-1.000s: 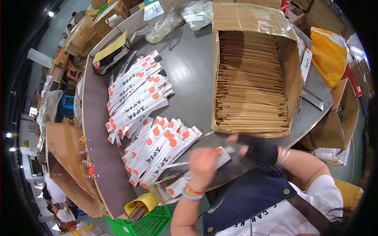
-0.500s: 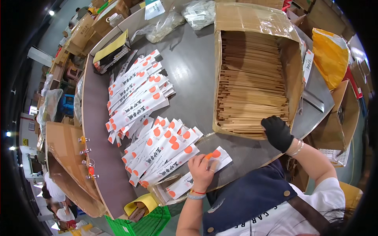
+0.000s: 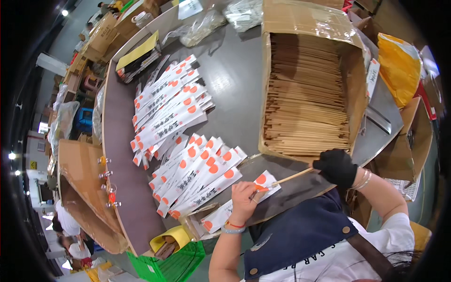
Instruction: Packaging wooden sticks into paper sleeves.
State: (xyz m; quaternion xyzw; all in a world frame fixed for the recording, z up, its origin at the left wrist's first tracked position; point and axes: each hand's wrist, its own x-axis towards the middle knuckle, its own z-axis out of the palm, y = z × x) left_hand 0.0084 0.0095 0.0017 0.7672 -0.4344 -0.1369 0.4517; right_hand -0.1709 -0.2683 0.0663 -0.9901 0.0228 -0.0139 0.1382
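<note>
My right hand (image 3: 336,167), in a black glove, is closed round one end of a pair of wooden chopsticks (image 3: 297,176). The chopsticks slant down leftward, their far end reaching the fingers of my left hand (image 3: 244,199). That hand is bare, with an orange cover on one finger, and pinches the top of a small stack of white paper chopstick sleeves (image 3: 216,220) with orange dots at the table's near edge. Its grip hides the sleeve opening, so I cannot tell whether the chopsticks are inside. An open cardboard box (image 3: 268,94) packed with more chopsticks stands just beyond my right hand.
Two fanned heaps of printed sleeves (image 3: 197,174) lie left on the grey table (image 3: 230,75). Clear plastic bags (image 3: 202,30) sit at the back. A yellow holder (image 3: 171,242) hangs at the near left edge above a green crate (image 3: 169,265). A yellow bag (image 3: 399,68) is far right.
My right hand has drawn a pair of chopsticks from the box and brought it toward my left hand. The left hand still grips the sleeves. The whole view has shifted slightly.
</note>
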